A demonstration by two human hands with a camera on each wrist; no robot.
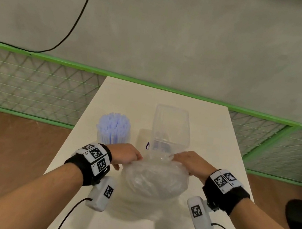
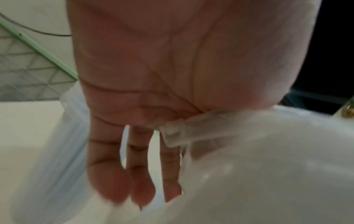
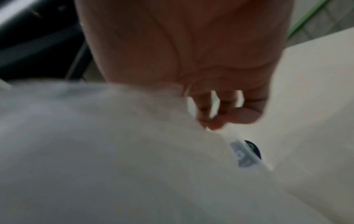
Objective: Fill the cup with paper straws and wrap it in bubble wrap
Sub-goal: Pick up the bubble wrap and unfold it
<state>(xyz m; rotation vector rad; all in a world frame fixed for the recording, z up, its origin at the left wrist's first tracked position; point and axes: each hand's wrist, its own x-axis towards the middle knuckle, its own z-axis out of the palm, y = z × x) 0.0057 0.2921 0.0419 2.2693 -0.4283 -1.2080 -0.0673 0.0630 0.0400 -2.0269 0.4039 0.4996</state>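
Note:
A crumpled bundle of clear bubble wrap (image 1: 154,179) sits mid-table between both hands; whatever it covers is hidden. My left hand (image 1: 129,155) grips its upper left edge; in the left wrist view a fold of bubble wrap (image 2: 176,133) is tucked against the palm while three fingers (image 2: 107,174) hang straight. My right hand (image 1: 188,161) holds the upper right edge, with curled fingers (image 3: 216,119) pinching the bubble wrap (image 3: 114,144). A clear cup packed with pale blue paper straws (image 1: 114,126) stands upright just behind the left hand, and is seen blurred beside it as the cup of straws (image 2: 57,151).
A tall clear plastic container (image 1: 170,127) stands behind the bundle, with a dark round object (image 3: 252,149) beside it. The white table (image 1: 210,143) is narrow, with a green mesh fence (image 1: 32,87) beyond. Wrist-camera cables trail off the near edge.

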